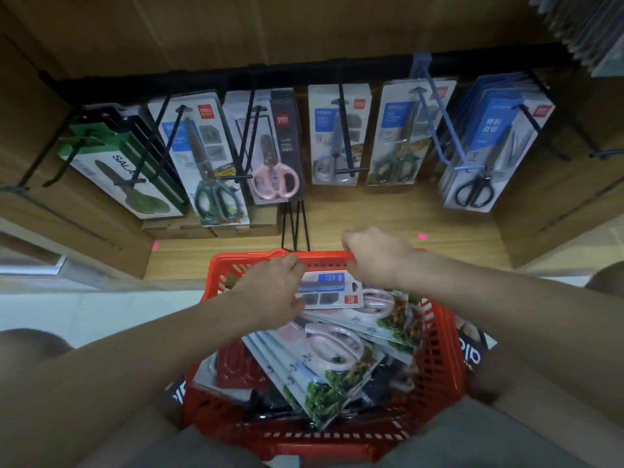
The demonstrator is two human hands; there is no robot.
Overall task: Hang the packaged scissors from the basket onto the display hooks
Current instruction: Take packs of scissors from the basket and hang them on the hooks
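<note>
Left hand pinches the near-left end of a white-and-blue carded scissors pack; right hand is curled at its far-right end, grasp unclear. Pack lies atop the pile at the far rim of the red plastic basket, long axis left-right, pink handles rightward. Black display hooks already stocked; many packs remain.

Both hands — left, right — hold one scissors pack over the red basket

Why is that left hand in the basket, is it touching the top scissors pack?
Touching. The head view shows the left hand lying over the left end of the top scissors pack in the red basket, thumb underneath its edge.
</note>
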